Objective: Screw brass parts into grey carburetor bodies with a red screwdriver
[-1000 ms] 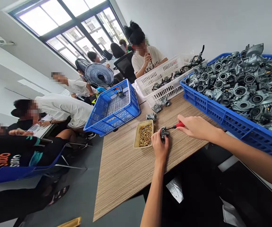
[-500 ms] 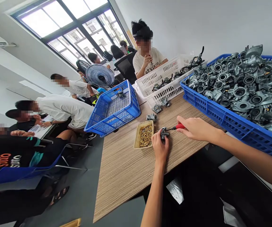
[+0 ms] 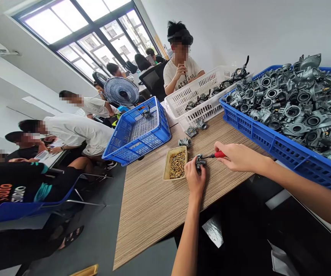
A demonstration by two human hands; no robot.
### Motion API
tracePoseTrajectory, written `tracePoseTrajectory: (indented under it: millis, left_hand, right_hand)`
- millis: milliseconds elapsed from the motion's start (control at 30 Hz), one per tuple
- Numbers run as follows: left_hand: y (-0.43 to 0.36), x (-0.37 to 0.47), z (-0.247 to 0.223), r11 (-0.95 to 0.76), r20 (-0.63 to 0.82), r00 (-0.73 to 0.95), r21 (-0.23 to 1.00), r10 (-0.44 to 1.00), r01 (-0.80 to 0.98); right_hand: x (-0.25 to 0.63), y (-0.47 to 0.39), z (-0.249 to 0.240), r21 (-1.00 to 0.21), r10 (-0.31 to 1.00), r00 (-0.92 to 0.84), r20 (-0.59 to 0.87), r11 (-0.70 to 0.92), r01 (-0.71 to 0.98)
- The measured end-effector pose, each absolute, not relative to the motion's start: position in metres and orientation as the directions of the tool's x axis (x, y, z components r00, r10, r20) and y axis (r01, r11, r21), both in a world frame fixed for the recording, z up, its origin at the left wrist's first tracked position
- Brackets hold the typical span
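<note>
OK so, biggest first. The desk (image 3: 145, 214) has loads of bare wood along its front edge and toward the front left corner, so I'd use that as the brace. A blue crate (image 3: 248, 130) heaped with carburetor castings takes up the right end, a white crate (image 3: 204, 112) is at the back edge, and a second blue crate (image 3: 145, 147) sits at the far left corner, seemingly poking past the left edge. None of that crowds the elbows much imo.

Right hand (image 3: 238, 155): fingers wrapped round the red handle of the screwdriver (image 3: 215, 155), shaft angled low and leftward. Left hand (image 3: 195, 180): fingers and thumb pinching the carburetor body (image 3: 200, 162), which is in from the front edge, right beside the tub (image 3: 167, 168). Can't quite tell if it's resting on the wood or just above; I'd press it down flat so the wood takes the load and not the wrist.

Line the shaft up with whatever it's driving, push in first, then turn gently. Going in crooked would probably chew the slot. Watch the left fingertips too, they're close to the blade.

Smallest stuff: the brass-coloured jets (image 3: 178, 165) in the tub. Brass is soft, so snug beats gorilla-tight. The screwdriver's tip is too small to judge from here.
</note>
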State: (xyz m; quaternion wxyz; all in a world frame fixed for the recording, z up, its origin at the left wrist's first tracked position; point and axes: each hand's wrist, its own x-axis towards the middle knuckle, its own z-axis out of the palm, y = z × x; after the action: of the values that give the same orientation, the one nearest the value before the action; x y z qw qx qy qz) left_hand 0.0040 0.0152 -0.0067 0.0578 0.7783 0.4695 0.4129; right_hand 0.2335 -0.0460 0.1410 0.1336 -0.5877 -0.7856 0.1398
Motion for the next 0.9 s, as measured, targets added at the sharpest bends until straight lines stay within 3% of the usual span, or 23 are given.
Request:
tracePoseTrajectory:
  millis: [700, 900]
  left_hand:
    - [0.0168, 0.0038, -0.0075, -0.543, 0.585, 0.215, 0.468, 0.782, 0.697]
    - [0.0166, 0.0034, -0.0074, -0.544, 0.589, 0.217, 0.461, 0.779, 0.701]
  right_hand:
    - [0.2316, -0.0409, 0.1384, -0.342, 0.974, -0.226, 0.016, 0.217, 0.914]
    - [0.2342, -0.0426, 0.1376, -0.396, 0.960, -0.277, 0.032, 0.267, 0.879]
